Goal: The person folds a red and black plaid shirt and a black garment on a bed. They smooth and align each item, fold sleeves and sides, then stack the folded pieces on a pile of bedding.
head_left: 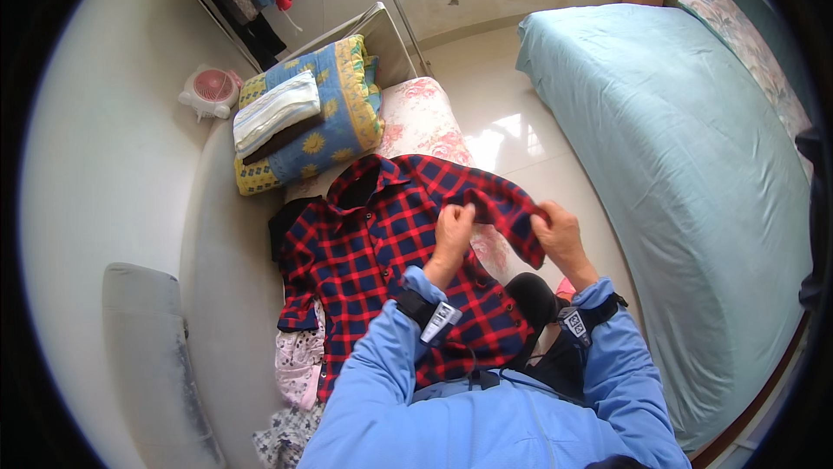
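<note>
A red and navy plaid shirt [364, 252] with a collar and a row of dark buttons lies spread out, front up, before me. Its right-hand sleeve [495, 196] is lifted and stretched between my hands. My left hand [454, 233] is closed on the shirt near the sleeve's inner edge. Near the cuff end, my right hand [560, 233] pinches the sleeve, slightly blurred. The other sleeve [299, 291] lies bent down along the shirt's left side. Something black [286, 217] shows from under the left shoulder.
Behind the shirt is a folded blue and yellow quilt [334, 135] with a folded white towel [278, 113] on top. Floral bedding [425, 118] lies beneath. A pink and white fan [211, 91] stands at the far left. To the right is a bed with a pale teal cover [651, 139].
</note>
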The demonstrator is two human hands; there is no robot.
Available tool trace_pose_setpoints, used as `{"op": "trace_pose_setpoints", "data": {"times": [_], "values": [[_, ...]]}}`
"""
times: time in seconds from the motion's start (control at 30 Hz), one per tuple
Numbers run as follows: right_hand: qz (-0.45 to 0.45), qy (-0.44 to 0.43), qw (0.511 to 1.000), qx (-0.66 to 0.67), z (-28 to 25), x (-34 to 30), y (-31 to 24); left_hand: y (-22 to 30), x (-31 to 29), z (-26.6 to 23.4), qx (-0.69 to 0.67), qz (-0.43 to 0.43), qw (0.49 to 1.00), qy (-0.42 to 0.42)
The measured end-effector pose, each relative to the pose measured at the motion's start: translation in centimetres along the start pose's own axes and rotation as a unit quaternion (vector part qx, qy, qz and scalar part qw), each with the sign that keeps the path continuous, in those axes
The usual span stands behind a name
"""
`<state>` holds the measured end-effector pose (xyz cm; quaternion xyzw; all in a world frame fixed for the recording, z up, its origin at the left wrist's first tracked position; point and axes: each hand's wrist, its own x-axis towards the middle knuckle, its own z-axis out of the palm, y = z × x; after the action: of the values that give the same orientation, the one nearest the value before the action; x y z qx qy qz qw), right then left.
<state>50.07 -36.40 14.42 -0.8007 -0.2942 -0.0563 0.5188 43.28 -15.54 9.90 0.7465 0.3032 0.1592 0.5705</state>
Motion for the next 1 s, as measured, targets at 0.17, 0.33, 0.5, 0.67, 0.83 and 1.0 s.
{"op": "trace_pose_setpoints", "data": {"times": [0.17, 0.33, 0.5, 0.67, 0.83, 1.0], "values": [[-0.226, -0.031, 0.973, -0.046, 4.2, 0.5, -8.2, 9.9, 1.5, -4.0, 0.075, -0.137, 0.955, -0.252], [-0.257, -0.138, 0.956, 0.035, 6.8, -2.8, -11.4, 10.8, 2.9, -8.9, 0.191, 0.016, 0.942, -0.275], [-0.065, -0.244, 0.95, -0.182, 4.9, -9.0, -6.4, 10.0, 4.7, -16.4, -0.052, -0.03, 0.975, -0.215], [0.092, -0.309, 0.915, -0.242, 3.8, -14.5, -2.2, 9.9, 6.8, -20.8, -0.104, 0.012, 0.982, -0.157], [0.167, -0.289, 0.932, -0.144, 3.2, -14.0, -1.1, 9.6, 8.4, -25.1, -0.025, 0.052, 0.994, -0.089], [0.022, -0.253, 0.961, -0.11, 3.7, -13.8, -5.1, 8.6, 8.3, -31.0, 0.021, 0.068, 0.997, -0.039]]}}
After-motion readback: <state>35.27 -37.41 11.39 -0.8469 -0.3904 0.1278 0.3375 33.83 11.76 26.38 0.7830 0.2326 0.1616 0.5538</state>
